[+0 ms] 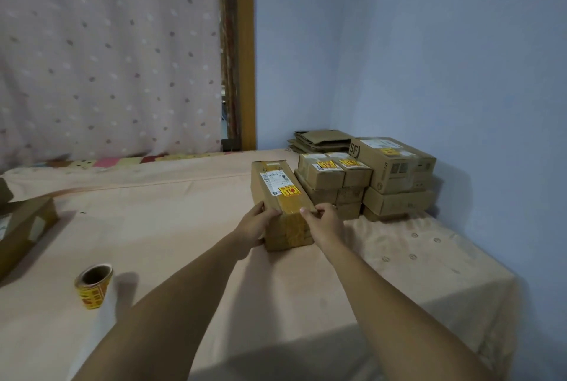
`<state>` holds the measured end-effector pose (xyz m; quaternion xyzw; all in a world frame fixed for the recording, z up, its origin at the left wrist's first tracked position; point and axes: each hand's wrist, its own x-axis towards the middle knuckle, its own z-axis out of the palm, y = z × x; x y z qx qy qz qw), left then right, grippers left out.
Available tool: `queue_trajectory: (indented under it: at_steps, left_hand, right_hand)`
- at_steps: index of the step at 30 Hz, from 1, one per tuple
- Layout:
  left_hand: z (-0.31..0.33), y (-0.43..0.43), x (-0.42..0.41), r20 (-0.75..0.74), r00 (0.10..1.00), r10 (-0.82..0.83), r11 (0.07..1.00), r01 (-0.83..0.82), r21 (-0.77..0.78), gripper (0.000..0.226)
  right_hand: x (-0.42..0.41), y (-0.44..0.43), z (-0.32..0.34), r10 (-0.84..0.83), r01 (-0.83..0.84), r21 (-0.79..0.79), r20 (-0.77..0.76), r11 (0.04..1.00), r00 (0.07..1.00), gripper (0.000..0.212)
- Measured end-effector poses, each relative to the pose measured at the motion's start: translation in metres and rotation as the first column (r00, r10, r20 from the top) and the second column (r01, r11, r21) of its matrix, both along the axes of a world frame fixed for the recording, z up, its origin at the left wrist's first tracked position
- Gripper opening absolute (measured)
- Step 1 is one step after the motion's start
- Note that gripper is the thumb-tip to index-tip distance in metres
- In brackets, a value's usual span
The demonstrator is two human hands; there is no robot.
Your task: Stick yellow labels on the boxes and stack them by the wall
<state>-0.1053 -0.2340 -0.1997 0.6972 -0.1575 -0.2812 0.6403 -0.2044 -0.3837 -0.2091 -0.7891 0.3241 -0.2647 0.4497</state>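
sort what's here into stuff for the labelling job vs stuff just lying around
Part of the job:
- long box, labelled, held by left hand and right hand
- label roll
- labelled stack by the wall
- box at left edge, no yellow label visible

Just lying about:
- flattened cardboard behind the stack
- curtain
- patterned cloth

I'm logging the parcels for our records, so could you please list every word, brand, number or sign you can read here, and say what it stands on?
"SF)": printed on the end face of the large top box by the wall.
Yellow labels on the long box held by the left hand and right hand, on the two small boxes and on the label roll: red print, too blurred to read.
White shipping labels: too small to read.
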Motion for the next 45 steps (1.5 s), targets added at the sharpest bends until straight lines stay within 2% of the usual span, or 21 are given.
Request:
queue_trajectory:
  at_steps: [2,5,7,9,12,16,21,26,28,33,36,41,45]
  left_hand:
    - [0.000,0.003,0.001,0.040,0.999,0.017,1.000,-0.018,0.011,0.040]
    - [-0.003,0.008,0.009,0.173,0.983,0.056,0.997,-0.064,0.042,0.050]
    - [-0.002,0.013,0.013,0.257,0.962,0.088,0.990,-0.114,0.086,0.049]
    - [0.002,0.020,0.015,0.365,0.927,0.093,0.975,-0.158,0.153,0.046]
    - [0.011,0.037,0.021,0.550,0.833,0.066,0.937,-0.241,0.252,0.044]
    - [0.032,0.083,0.036,0.722,0.691,-0.044,0.835,-0.371,0.405,0.043]
    - [0.056,0.177,0.063,0.768,0.608,-0.200,0.621,-0.528,0.580,0.048]
    - [0.076,0.288,0.086,0.795,0.568,-0.213,0.442,-0.670,0.597,0.052]
    - [0.081,0.335,0.090,0.802,0.570,-0.178,0.386,-0.709,0.590,0.050]
    - [0.093,0.442,0.093,0.809,0.585,-0.060,0.315,-0.758,0.571,0.036]
    - [0.100,0.495,0.097,0.814,0.581,-0.019,0.242,-0.787,0.568,0.036]
    - [0.095,0.566,0.112,0.790,0.597,0.140,0.164,-0.801,0.576,0.046]
    - [0.086,0.597,0.129,0.751,0.545,0.373,0.160,-0.835,0.526,0.055]
  right_hand:
    - [0.003,0.004,0.003,-0.023,0.024,-0.066,0.007,0.998,1.000,0.046]
    - [0.008,0.014,0.013,-0.029,0.029,-0.387,0.008,0.922,1.000,0.037]
    - [0.013,0.024,0.026,0.060,-0.062,-0.545,-0.021,0.836,0.998,0.035]
    - [0.021,0.037,0.039,0.144,-0.194,-0.600,-0.132,0.776,0.981,0.040]
    - [0.034,0.054,0.050,0.164,-0.365,-0.606,-0.362,0.706,0.918,0.048]
    - [0.054,0.082,0.060,0.217,-0.494,-0.541,-0.495,0.681,0.842,0.051]
    - [0.094,0.148,0.084,0.285,-0.606,-0.525,-0.567,0.598,0.773,0.064]
    - [0.135,0.241,0.108,0.335,-0.674,-0.571,-0.591,0.468,0.734,0.063]
    - [0.148,0.279,0.114,0.368,-0.700,-0.586,-0.596,0.408,0.713,0.064]
    - [0.178,0.368,0.120,0.460,-0.738,-0.615,-0.589,0.278,0.664,0.062]
    - [0.192,0.415,0.121,0.508,-0.756,-0.612,-0.586,0.233,0.631,0.057]
    - [0.220,0.478,0.115,0.570,-0.794,-0.561,-0.583,0.233,0.579,0.055]
    - [0.237,0.516,0.110,0.653,-0.841,-0.406,-0.535,0.357,0.535,0.071]
